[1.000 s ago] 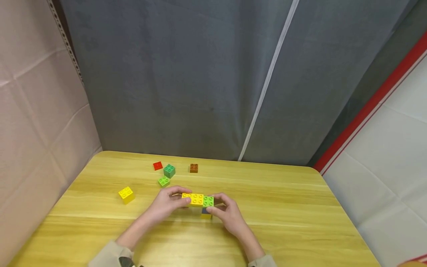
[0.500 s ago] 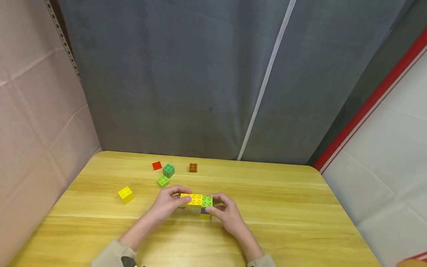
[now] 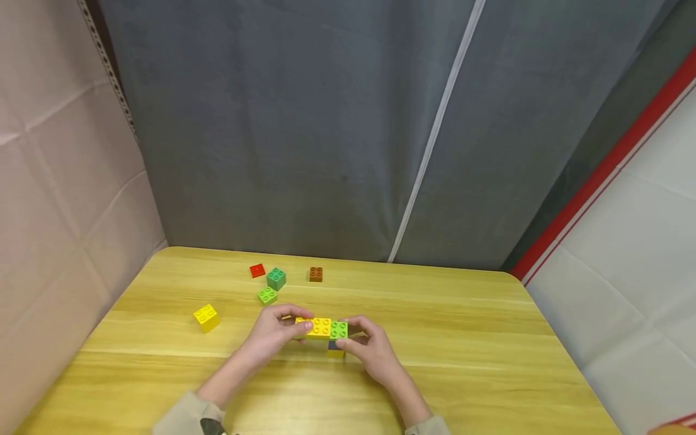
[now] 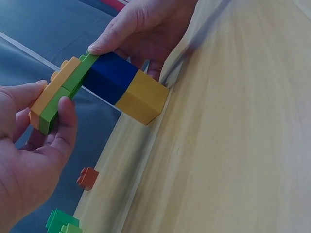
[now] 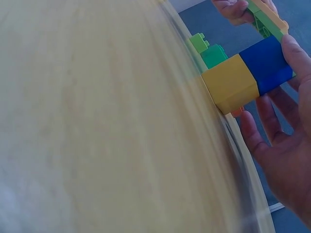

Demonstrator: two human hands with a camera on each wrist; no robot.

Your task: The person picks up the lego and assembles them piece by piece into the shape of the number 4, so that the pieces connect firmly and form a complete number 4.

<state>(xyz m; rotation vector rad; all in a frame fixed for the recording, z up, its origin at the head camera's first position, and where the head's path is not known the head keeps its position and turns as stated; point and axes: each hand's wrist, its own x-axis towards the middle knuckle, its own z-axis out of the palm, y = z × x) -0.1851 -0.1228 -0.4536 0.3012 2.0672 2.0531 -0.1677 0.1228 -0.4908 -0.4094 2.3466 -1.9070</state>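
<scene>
Both hands are on one joined stack of toy building bricks. At its bottom is a yellow brick [image 4: 143, 99], with a blue brick [image 4: 109, 75] above it. Light green pieces [image 3: 339, 330] top the blue brick and reach out to the left, and a yellow studded piece [image 3: 321, 327] lies over that overhang. My left hand [image 3: 272, 335] pinches the overhanging left end between thumb and fingers. At the other end my right hand [image 3: 375, 349] grips the stack, thumb by the green and blue pieces, fingers curled along the far side.
Left of the hands a loose yellow brick [image 3: 206, 318] sits on the wooden table [image 3: 462, 350]. Farther back are a light green brick [image 3: 267, 295], a dark green brick [image 3: 276, 278], a red piece [image 3: 257, 270] and a brown brick [image 3: 316, 274]. A grey curtain [image 3: 326, 133] hangs behind the table.
</scene>
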